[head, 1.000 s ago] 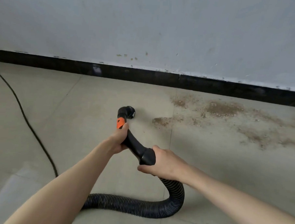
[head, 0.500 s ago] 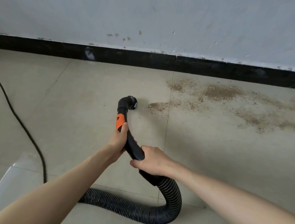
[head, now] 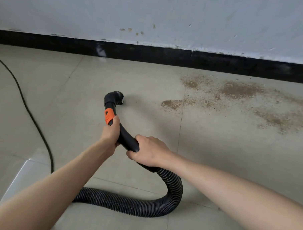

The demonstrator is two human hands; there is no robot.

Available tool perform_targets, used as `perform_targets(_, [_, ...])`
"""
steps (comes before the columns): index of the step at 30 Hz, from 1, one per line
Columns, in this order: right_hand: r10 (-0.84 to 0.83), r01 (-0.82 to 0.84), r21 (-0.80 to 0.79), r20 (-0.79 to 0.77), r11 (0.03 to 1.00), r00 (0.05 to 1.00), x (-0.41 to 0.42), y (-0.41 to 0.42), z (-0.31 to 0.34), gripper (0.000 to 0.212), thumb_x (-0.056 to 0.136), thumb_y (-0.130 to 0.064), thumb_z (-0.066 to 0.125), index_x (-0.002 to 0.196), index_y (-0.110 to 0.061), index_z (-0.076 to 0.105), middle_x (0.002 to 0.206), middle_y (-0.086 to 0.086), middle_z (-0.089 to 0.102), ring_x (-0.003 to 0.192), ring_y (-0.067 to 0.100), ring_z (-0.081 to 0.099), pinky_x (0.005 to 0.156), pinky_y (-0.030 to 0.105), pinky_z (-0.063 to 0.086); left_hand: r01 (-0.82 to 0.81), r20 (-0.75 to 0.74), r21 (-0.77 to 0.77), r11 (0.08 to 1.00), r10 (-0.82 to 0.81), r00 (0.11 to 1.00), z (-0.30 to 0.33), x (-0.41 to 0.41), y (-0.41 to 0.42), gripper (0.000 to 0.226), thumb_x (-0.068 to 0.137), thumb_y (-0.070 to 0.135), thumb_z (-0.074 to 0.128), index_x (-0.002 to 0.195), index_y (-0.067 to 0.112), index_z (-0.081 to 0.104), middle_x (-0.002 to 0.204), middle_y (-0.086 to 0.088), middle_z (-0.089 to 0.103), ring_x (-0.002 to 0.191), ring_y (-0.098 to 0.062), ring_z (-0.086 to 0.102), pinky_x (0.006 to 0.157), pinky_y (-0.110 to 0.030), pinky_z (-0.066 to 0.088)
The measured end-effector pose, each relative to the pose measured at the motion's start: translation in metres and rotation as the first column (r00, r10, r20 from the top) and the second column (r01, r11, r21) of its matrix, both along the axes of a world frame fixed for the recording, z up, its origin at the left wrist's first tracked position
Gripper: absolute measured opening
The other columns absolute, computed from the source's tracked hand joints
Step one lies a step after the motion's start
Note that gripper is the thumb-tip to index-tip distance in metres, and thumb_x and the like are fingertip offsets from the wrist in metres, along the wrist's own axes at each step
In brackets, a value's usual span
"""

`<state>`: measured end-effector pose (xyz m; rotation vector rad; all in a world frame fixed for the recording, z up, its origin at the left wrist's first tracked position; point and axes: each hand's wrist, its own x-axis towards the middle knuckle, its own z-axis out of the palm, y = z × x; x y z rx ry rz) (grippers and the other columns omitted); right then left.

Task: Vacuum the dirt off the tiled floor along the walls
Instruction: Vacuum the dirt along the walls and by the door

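Observation:
A black vacuum handle tube [head: 127, 137] with an orange button [head: 108, 116] curves down to a black nozzle [head: 116, 99] resting on the beige tiled floor [head: 74, 111]. My left hand [head: 111, 133] grips the tube just below the orange button. My right hand [head: 150, 151] grips it further back, where the ribbed black hose [head: 143, 205] begins. Brown dirt [head: 238, 99] is scattered over the tiles to the right of the nozzle, its nearest patch [head: 172, 104] a short gap away.
A black skirting board [head: 150, 54] runs along the foot of the grey wall [head: 151, 14]. A thin black cable [head: 34, 120] crosses the floor on the left. The hose loops across the tiles under my arms. A pale raised edge [head: 17, 180] sits at the lower left.
My right hand has slid forward along the tube, closer to my left hand. The nozzle stays just left of the dirt and the view has shifted a little.

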<state>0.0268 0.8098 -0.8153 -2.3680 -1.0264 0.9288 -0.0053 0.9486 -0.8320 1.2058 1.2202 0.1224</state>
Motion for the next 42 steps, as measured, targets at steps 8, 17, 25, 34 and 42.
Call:
perform_targets(8, [-0.194, 0.193, -0.024, -0.04, 0.981, 0.98, -0.003, -0.03, -0.002, 0.033, 0.085, -0.054, 0.055, 0.076, -0.028, 0.037, 0.073, -0.006, 0.05, 0.063, 0.018, 0.051, 0.049, 0.03, 0.032, 0.162, -0.04, -0.009, 0.987, -0.162, 0.986, -0.004, 0.021, -0.029, 0.025, 0.093, 0.035, 0.048, 0.096, 0.01, 0.047, 0.078, -0.005, 0.049, 0.069, -0.018, 0.052, 0.054, -0.029, 0.044])
perform_targets(17, [-0.251, 0.243, -0.065, -0.193, 0.968, 0.948, -0.001, -0.033, 0.003, 0.025, 0.087, -0.038, 0.057, 0.092, -0.02, 0.041, 0.089, 0.004, 0.061, 0.083, 0.026, 0.061, 0.061, 0.032, 0.043, 0.313, -0.008, -0.058, 0.948, -0.314, 0.949, -0.004, 0.03, -0.037, 0.034, 0.095, 0.037, 0.046, 0.101, 0.004, 0.048, 0.085, -0.011, 0.055, 0.074, -0.022, 0.056, 0.062, -0.031, 0.049])
perform_targets(25, [-0.012, 0.009, -0.045, -0.052, 0.999, 0.999, -0.004, 0.008, 0.006, 0.042, 0.092, -0.064, 0.047, 0.091, -0.021, 0.043, 0.075, -0.001, 0.052, 0.073, 0.026, 0.059, 0.059, 0.034, 0.042, 0.055, -0.069, 0.02, 0.998, -0.053, 0.996, -0.004, 0.003, 0.02, 0.041, 0.09, 0.049, 0.051, 0.1, 0.009, 0.048, 0.086, -0.004, 0.053, 0.076, -0.018, 0.057, 0.054, -0.029, 0.046])
perform_targets(34, [-0.125, 0.125, -0.084, -0.004, 0.989, 0.992, -0.021, -0.022, -0.004, 0.042, 0.096, -0.06, 0.036, 0.093, -0.018, 0.041, 0.07, -0.003, 0.044, 0.068, 0.026, 0.052, 0.056, 0.035, 0.035, 0.292, -0.107, -0.012, 0.956, -0.292, 0.95, -0.013, 0.011, -0.01, 0.037, 0.094, 0.041, 0.045, 0.107, 0.006, 0.048, 0.081, -0.005, 0.051, 0.073, -0.019, 0.055, 0.057, -0.031, 0.047])
perform_targets(42, [-0.31, 0.31, -0.11, 0.015, 0.944, 0.951, 0.006, -0.078, 0.0, 0.041, 0.096, -0.06, 0.039, 0.084, -0.021, 0.04, 0.072, -0.001, 0.052, 0.068, 0.025, 0.054, 0.055, 0.034, 0.036, 0.457, -0.057, -0.031, 0.889, -0.458, 0.887, -0.011, 0.064, -0.069, 0.037, 0.095, 0.039, 0.043, 0.108, 0.005, 0.047, 0.081, -0.005, 0.051, 0.071, -0.018, 0.054, 0.053, -0.029, 0.047])
